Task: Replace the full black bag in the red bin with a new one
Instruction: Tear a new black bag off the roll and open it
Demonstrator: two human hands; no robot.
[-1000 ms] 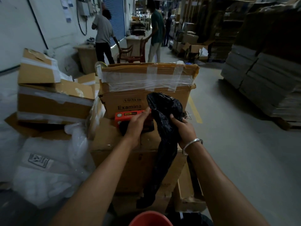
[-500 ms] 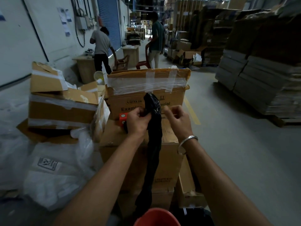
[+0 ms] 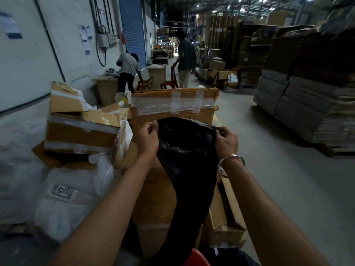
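A new black bag (image 3: 187,166) hangs in front of me, spread wide at its top edge. My left hand (image 3: 148,138) pinches the bag's left top corner and my right hand (image 3: 225,140) pinches the right top corner, a metal bangle on that wrist. The bag's lower end drops to the rim of the red bin (image 3: 197,259), which shows only as a sliver at the bottom edge. A dark mass (image 3: 230,256) lies right of the bin; I cannot tell what it is.
Stacked taped cardboard boxes (image 3: 172,104) stand right behind the bag, more boxes (image 3: 80,127) and white plastic sacks (image 3: 63,192) to the left. Flattened cardboard stacks (image 3: 307,104) line the right. Two people (image 3: 127,72) stand far back by desks and a red chair (image 3: 171,81). Bare concrete floor lies to the right.
The bag was a narrow bunched strip held by hands close together; my hands have moved apart and pulled its top edge wide. The orange packet on the box is no longer visible.
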